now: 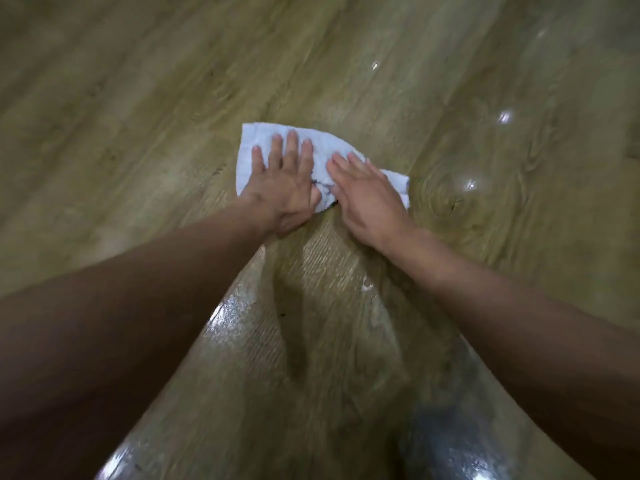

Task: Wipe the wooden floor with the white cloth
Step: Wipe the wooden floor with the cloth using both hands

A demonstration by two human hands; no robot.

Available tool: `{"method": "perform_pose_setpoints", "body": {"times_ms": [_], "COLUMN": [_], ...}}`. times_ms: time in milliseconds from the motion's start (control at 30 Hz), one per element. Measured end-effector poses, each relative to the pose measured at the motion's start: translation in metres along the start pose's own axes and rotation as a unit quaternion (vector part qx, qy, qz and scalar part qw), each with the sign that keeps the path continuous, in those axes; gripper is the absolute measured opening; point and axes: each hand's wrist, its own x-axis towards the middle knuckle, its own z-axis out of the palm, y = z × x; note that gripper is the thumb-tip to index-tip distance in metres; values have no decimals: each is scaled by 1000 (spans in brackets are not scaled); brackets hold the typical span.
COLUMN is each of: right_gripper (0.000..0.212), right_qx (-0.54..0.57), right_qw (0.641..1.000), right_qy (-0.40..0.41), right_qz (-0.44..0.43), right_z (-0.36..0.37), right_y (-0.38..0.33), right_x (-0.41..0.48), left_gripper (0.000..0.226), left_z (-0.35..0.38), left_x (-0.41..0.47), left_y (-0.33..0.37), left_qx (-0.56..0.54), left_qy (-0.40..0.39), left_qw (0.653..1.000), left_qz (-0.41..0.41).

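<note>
Flat under both hands: white cloth [258, 143]

You are looking down at the wooden floor [346, 81], olive-brown planks running diagonally, a glossy wet-looking sheen lying across the near boards, small bright glints showing at right, the white cloth [329, 157] lying flat on the planks, a dark smudge showing on it.

Cloth [329, 150] middle under both hands [287, 188]

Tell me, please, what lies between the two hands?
Head view: only white cloth shows between left hand and right hand, bearing a dark mark.
</note>
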Motion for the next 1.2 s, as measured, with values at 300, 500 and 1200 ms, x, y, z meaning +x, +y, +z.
{"method": "perform_pose_setpoints", "body": {"times_ms": [300, 500, 1200], "right_gripper": [46, 47, 48], "right_qx": [-22, 19, 5], "right_qw": [999, 998, 994], "right_qy": [-41, -10, 21], "right_qz": [-26, 54, 108], "right_z": [-37, -25, -12], "right_y": [41, 34, 41], "right_x": [-114, -96, -205], "left_gripper": [79, 72, 67], "left_z": [23, -2, 4], "left_x": [-46, -6, -71], "left_y": [70, 73, 131], "left_qx": [42, 22, 76], "left_qy": [36, -10, -4], "left_qw": [987, 988, 969], "left_qz": [152, 154, 234]}}
